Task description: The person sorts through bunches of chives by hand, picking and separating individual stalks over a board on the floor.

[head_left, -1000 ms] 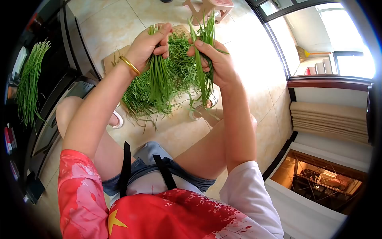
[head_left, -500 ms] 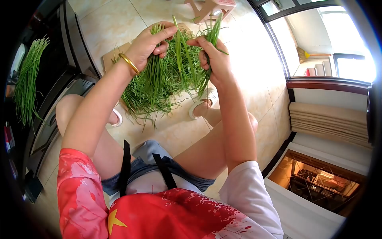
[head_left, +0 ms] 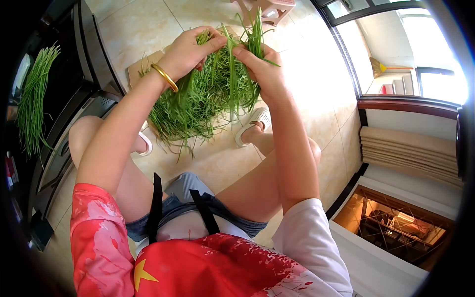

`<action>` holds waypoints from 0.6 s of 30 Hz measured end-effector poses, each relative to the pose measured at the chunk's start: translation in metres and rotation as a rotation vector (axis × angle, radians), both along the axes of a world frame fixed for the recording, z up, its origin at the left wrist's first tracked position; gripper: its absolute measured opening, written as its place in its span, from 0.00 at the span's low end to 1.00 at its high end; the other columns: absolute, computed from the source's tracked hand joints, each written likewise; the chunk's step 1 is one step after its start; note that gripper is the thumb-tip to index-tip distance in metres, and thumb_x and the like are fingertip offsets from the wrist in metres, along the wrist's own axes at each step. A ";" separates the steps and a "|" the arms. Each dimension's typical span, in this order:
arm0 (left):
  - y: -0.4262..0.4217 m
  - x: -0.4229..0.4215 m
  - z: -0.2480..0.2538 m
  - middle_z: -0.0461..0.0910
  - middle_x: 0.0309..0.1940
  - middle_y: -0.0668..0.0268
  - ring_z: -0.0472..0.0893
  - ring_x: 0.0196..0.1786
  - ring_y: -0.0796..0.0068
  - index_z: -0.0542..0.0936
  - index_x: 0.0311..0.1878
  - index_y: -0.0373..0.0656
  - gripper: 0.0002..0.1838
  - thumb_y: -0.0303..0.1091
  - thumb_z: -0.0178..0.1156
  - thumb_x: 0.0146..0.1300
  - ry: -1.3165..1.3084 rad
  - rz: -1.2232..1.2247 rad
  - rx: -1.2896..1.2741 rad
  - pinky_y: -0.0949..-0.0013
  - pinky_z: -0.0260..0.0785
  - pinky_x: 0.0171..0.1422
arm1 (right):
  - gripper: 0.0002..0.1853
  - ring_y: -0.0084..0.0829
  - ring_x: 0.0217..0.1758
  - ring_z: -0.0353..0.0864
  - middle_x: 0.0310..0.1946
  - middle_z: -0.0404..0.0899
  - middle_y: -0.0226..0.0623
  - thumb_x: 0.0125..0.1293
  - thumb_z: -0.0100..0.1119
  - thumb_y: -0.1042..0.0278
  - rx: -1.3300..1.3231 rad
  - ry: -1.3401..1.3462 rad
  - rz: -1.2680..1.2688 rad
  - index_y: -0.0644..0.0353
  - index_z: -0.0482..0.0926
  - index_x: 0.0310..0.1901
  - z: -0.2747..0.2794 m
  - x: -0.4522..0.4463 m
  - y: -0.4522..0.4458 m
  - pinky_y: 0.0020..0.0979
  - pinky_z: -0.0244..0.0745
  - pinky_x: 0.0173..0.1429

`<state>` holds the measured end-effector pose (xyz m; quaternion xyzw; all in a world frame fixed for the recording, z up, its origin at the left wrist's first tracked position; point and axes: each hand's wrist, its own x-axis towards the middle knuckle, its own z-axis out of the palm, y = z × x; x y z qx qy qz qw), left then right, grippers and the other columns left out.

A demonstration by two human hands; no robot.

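Observation:
My left hand (head_left: 190, 51), below a gold bangle (head_left: 165, 77), is closed round a bunch of garlic chives (head_left: 185, 94) whose stalk ends poke out above the fist. Its thumb and forefinger reach toward a few pale green stalks (head_left: 231, 64) between the hands. Closed too, my right hand (head_left: 263, 69) grips a smaller bunch of chives (head_left: 255, 34), with its thumb and forefinger at those same stalks. Beneath both hands a loose heap of chives (head_left: 198, 121) spreads over flattened cardboard (head_left: 136, 71) on the floor.
Another bundle of chives (head_left: 34, 101) lies on a dark cabinet (head_left: 88, 44) at the left. A pink plastic stool (head_left: 264, 11) stands beyond the heap. My feet in white shoes (head_left: 260, 119) flank the heap on the tiled floor (head_left: 324, 94).
My hands have come closer together, the right moving left and the left slightly right. The stalks between them now hang nearer the right thumb.

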<state>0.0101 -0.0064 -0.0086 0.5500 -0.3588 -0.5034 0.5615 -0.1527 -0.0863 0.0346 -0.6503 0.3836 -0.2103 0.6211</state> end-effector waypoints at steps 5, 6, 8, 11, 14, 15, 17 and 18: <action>0.003 0.000 0.002 0.66 0.13 0.76 0.64 0.15 0.86 0.75 0.41 0.46 0.15 0.47 0.62 0.63 0.004 -0.075 0.005 0.79 0.58 0.21 | 0.11 0.10 0.16 0.56 0.16 0.65 0.16 0.58 0.66 0.63 0.085 -0.043 -0.007 0.61 0.79 0.38 -0.002 -0.005 -0.003 0.18 0.47 0.21; 0.003 -0.002 0.001 0.66 0.13 0.76 0.64 0.15 0.86 0.75 0.41 0.46 0.15 0.47 0.62 0.63 0.005 -0.076 0.005 0.79 0.58 0.21 | 0.11 0.10 0.16 0.56 0.16 0.65 0.16 0.58 0.66 0.63 0.085 -0.042 -0.008 0.61 0.79 0.38 -0.003 -0.005 -0.003 0.18 0.47 0.21; 0.002 -0.006 -0.002 0.66 0.14 0.76 0.64 0.15 0.86 0.74 0.41 0.46 0.15 0.46 0.63 0.62 0.010 -0.106 -0.009 0.79 0.58 0.21 | 0.11 0.10 0.17 0.56 0.16 0.65 0.16 0.58 0.66 0.64 0.056 -0.038 -0.007 0.61 0.79 0.38 -0.004 -0.004 -0.003 0.18 0.47 0.21; 0.000 -0.006 -0.004 0.67 0.14 0.76 0.65 0.15 0.86 0.74 0.40 0.46 0.14 0.45 0.63 0.62 0.005 -0.084 -0.037 0.79 0.59 0.21 | 0.11 0.10 0.17 0.55 0.16 0.65 0.16 0.59 0.65 0.63 0.018 -0.016 -0.004 0.61 0.79 0.38 -0.007 -0.005 -0.004 0.18 0.46 0.21; -0.002 -0.002 -0.007 0.67 0.15 0.76 0.65 0.16 0.86 0.74 0.38 0.45 0.15 0.46 0.63 0.62 -0.112 -0.077 -0.054 0.78 0.59 0.20 | 0.14 0.12 0.21 0.63 0.20 0.71 0.20 0.58 0.66 0.62 -0.039 0.003 -0.006 0.62 0.79 0.41 -0.007 -0.005 -0.006 0.18 0.55 0.25; -0.002 -0.003 -0.007 0.67 0.15 0.76 0.65 0.16 0.86 0.74 0.38 0.45 0.15 0.46 0.63 0.62 -0.112 -0.077 -0.054 0.78 0.59 0.20 | 0.14 0.12 0.21 0.63 0.20 0.71 0.20 0.58 0.66 0.62 -0.039 0.004 -0.007 0.62 0.79 0.41 -0.005 -0.005 -0.005 0.18 0.55 0.25; -0.001 -0.003 -0.006 0.68 0.16 0.75 0.66 0.16 0.86 0.74 0.37 0.45 0.15 0.47 0.63 0.62 -0.222 -0.078 -0.018 0.78 0.60 0.20 | 0.17 0.16 0.29 0.70 0.26 0.76 0.25 0.57 0.67 0.60 -0.113 -0.033 -0.017 0.63 0.80 0.42 -0.001 -0.002 0.000 0.20 0.63 0.34; 0.000 -0.004 -0.005 0.68 0.16 0.75 0.66 0.16 0.86 0.74 0.37 0.45 0.15 0.47 0.63 0.62 -0.222 -0.079 -0.017 0.78 0.60 0.20 | 0.17 0.16 0.29 0.70 0.26 0.76 0.25 0.57 0.67 0.60 -0.112 -0.033 -0.018 0.63 0.80 0.42 -0.002 -0.002 -0.001 0.20 0.63 0.34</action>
